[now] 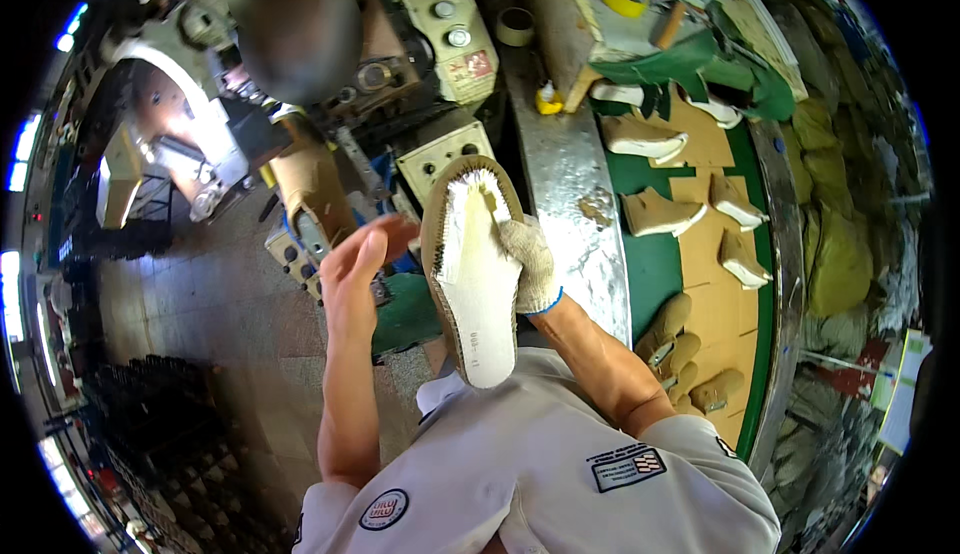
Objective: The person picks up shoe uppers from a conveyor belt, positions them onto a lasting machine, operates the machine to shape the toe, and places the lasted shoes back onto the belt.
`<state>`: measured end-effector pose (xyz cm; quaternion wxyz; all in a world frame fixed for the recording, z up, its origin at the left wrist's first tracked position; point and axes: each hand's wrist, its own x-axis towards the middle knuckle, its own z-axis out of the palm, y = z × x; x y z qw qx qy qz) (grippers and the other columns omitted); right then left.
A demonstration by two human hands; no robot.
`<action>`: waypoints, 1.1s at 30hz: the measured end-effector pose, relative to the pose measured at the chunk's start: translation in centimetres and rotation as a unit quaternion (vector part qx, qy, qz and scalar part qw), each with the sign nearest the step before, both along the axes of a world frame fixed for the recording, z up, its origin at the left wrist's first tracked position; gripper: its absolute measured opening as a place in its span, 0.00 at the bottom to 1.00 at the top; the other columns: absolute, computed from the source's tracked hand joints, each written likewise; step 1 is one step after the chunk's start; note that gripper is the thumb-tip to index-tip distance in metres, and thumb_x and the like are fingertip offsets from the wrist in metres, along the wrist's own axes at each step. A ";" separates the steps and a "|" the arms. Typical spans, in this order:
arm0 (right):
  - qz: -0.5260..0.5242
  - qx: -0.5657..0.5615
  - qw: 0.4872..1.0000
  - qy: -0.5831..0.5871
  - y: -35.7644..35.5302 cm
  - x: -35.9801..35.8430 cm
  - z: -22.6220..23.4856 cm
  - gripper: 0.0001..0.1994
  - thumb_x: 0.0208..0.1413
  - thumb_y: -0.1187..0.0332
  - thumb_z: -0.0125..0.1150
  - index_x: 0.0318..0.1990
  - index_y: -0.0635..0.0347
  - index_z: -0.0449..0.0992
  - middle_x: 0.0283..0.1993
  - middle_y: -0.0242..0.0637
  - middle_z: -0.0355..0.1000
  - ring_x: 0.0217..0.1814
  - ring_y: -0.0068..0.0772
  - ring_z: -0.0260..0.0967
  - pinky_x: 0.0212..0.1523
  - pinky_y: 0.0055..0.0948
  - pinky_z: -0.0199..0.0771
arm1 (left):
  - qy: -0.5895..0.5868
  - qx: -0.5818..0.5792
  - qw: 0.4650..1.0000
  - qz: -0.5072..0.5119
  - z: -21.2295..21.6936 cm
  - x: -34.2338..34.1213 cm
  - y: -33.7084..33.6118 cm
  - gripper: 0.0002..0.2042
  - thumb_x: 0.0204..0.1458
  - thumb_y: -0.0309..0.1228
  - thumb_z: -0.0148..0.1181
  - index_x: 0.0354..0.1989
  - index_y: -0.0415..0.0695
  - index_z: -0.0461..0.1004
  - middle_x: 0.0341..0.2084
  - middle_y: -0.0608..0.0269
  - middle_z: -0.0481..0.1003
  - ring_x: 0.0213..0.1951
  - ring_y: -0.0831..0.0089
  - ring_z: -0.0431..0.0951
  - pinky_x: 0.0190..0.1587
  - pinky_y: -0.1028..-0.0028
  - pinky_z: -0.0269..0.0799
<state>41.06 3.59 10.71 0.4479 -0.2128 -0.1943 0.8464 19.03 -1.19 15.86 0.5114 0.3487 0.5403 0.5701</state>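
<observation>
A tan shoe upper (470,274) is held up in front of my chest, its white sole side facing me and its gathered edge showing around the toe. My right hand (530,266), in a knitted glove with a blue cuff, grips it by the right side, thumb across the sole. To the left of the shoe is my bare left hand (362,259). Its fingers are apart and point toward the shoe's edge, slightly blurred; nothing shows in them. Whether the fingertips touch the shoe is hard to tell.
Ahead and left stands a machine with a knobbed control panel (445,29). A metal ledge (575,224) runs along my right. Beyond it, several tan shoe uppers (655,212) lie on a green and cardboard bench (715,329). Dark racks (170,434) stand at lower left.
</observation>
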 end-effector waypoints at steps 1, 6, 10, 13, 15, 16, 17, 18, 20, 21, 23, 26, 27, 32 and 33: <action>-0.010 0.019 0.999 -0.033 0.4 1.4 0.0 0.33 0.52 0.54 0.72 0.60 0.68 0.73 0.52 0.48 0.79 0.47 0.40 0.81 0.49 0.39 0.84 | -0.040 0.017 0.998 -0.036 0.0 1.9 2.3 0.25 0.66 0.44 0.56 0.55 0.30 0.77 0.48 0.52 0.82 0.49 0.66 0.82 0.58 0.66 0.74; -0.066 0.046 0.992 -0.093 -0.3 7.2 -0.4 0.31 0.54 0.54 0.67 0.60 0.68 0.73 0.49 0.41 0.79 0.45 0.28 0.78 0.47 0.28 0.78 | -0.183 -0.153 0.950 -0.201 0.1 10.1 8.6 0.18 0.62 0.38 0.63 0.48 0.32 0.80 0.38 0.62 0.82 0.39 0.73 0.80 0.44 0.73 0.74; -0.103 0.013 0.990 -0.099 -1.4 11.5 -2.0 0.31 0.54 0.56 0.68 0.60 0.68 0.73 0.50 0.39 0.79 0.47 0.28 0.77 0.50 0.29 0.78 | -0.077 -0.143 0.935 -0.314 -0.6 14.7 9.8 0.15 0.60 0.33 0.64 0.46 0.31 0.80 0.35 0.62 0.81 0.36 0.77 0.79 0.40 0.76 0.74; -0.136 0.009 0.986 -0.100 -1.8 14.5 -3.2 0.31 0.55 0.56 0.68 0.61 0.68 0.73 0.50 0.39 0.79 0.48 0.28 0.77 0.50 0.29 0.77 | -0.027 -0.111 0.936 -0.332 -2.2 18.8 10.2 0.15 0.60 0.33 0.63 0.46 0.31 0.79 0.35 0.64 0.80 0.35 0.81 0.77 0.39 0.78 0.73; -0.160 0.005 0.982 -0.101 -2.0 16.1 -3.8 0.30 0.55 0.55 0.68 0.60 0.67 0.73 0.50 0.39 0.79 0.48 0.28 0.77 0.50 0.29 0.77 | 0.012 -0.100 0.930 -0.354 -3.0 20.9 10.8 0.15 0.61 0.33 0.61 0.48 0.31 0.79 0.35 0.65 0.80 0.35 0.82 0.76 0.39 0.79 0.73; -0.172 0.002 0.980 -0.100 -1.9 16.7 -4.0 0.30 0.55 0.54 0.68 0.59 0.67 0.74 0.49 0.39 0.79 0.48 0.28 0.77 0.50 0.29 0.77 | -0.003 -0.097 0.928 -0.360 -3.2 21.8 11.2 0.16 0.61 0.33 0.61 0.49 0.31 0.79 0.35 0.65 0.80 0.36 0.82 0.76 0.39 0.79 0.73; -0.180 0.001 0.979 -0.096 -1.9 17.5 -4.4 0.30 0.55 0.54 0.68 0.59 0.67 0.74 0.49 0.39 0.79 0.47 0.28 0.77 0.50 0.29 0.77 | -0.011 -0.104 0.926 -0.364 -3.5 22.9 11.4 0.16 0.61 0.33 0.61 0.49 0.31 0.78 0.35 0.65 0.80 0.36 0.82 0.76 0.39 0.79 0.73; -0.185 -0.009 0.979 -0.086 -1.8 18.1 -4.6 0.29 0.56 0.54 0.68 0.58 0.67 0.75 0.49 0.39 0.79 0.47 0.28 0.77 0.49 0.28 0.77 | -0.025 -0.107 0.923 -0.369 -3.6 23.8 11.6 0.16 0.61 0.33 0.61 0.50 0.31 0.78 0.35 0.65 0.80 0.36 0.82 0.76 0.39 0.79 0.73; -0.190 -0.025 0.979 -0.063 -1.7 19.6 -5.4 0.26 0.57 0.55 0.67 0.57 0.67 0.76 0.47 0.38 0.79 0.46 0.28 0.78 0.48 0.28 0.78 | -0.001 -0.105 0.917 -0.385 -3.9 25.8 12.0 0.17 0.62 0.33 0.60 0.52 0.32 0.78 0.36 0.65 0.80 0.36 0.82 0.76 0.39 0.79 0.73; -0.201 -0.047 0.977 -0.045 -1.7 20.2 -5.8 0.25 0.58 0.57 0.67 0.56 0.67 0.76 0.47 0.38 0.79 0.46 0.28 0.78 0.47 0.28 0.78 | 0.020 -0.099 0.912 -0.397 -4.0 26.7 11.9 0.17 0.62 0.33 0.60 0.52 0.32 0.78 0.36 0.65 0.80 0.36 0.82 0.76 0.39 0.79 0.73; -0.220 -0.091 0.971 -0.011 -1.8 21.5 -6.9 0.22 0.60 0.60 0.65 0.56 0.66 0.77 0.47 0.38 0.79 0.45 0.28 0.78 0.46 0.28 0.79 | 0.046 -0.087 0.905 -0.413 -4.4 28.6 11.8 0.16 0.61 0.33 0.60 0.51 0.33 0.78 0.35 0.65 0.80 0.36 0.82 0.76 0.39 0.78 0.73; -0.245 -0.088 0.965 0.008 -2.7 23.2 -8.3 0.19 0.61 0.63 0.64 0.56 0.65 0.77 0.47 0.37 0.80 0.45 0.28 0.79 0.45 0.28 0.80 | 0.107 -0.058 0.891 -0.437 -5.0 31.0 11.7 0.16 0.60 0.33 0.61 0.49 0.33 0.79 0.33 0.64 0.80 0.34 0.82 0.76 0.38 0.77 0.73; -0.254 -0.093 0.963 0.015 -3.1 23.6 -8.7 0.19 0.61 0.63 0.64 0.56 0.65 0.77 0.47 0.38 0.80 0.44 0.28 0.79 0.45 0.28 0.80 | 0.110 -0.060 0.890 -0.438 -5.3 31.8 11.7 0.15 0.59 0.33 0.61 0.47 0.33 0.80 0.31 0.64 0.80 0.33 0.81 0.76 0.38 0.76 0.74; -0.325 -0.103 0.940 0.019 -3.9 25.3 -10.1 0.20 0.61 0.62 0.64 0.57 0.65 0.76 0.48 0.40 0.80 0.45 0.31 0.79 0.45 0.30 0.81 | 0.043 -0.126 0.864 -0.486 -7.2 34.7 11.6 0.21 0.59 0.34 0.63 0.57 0.33 0.75 0.43 0.60 0.80 0.43 0.78 0.77 0.47 0.75 0.74; -0.343 -0.121 0.931 0.036 -3.8 25.8 -10.3 0.20 0.62 0.62 0.63 0.57 0.65 0.76 0.48 0.40 0.80 0.45 0.32 0.80 0.46 0.31 0.82 | 0.002 -0.133 0.866 -0.482 -7.7 35.2 11.3 0.23 0.59 0.35 0.63 0.59 0.33 0.73 0.45 0.59 0.79 0.45 0.76 0.77 0.49 0.75 0.74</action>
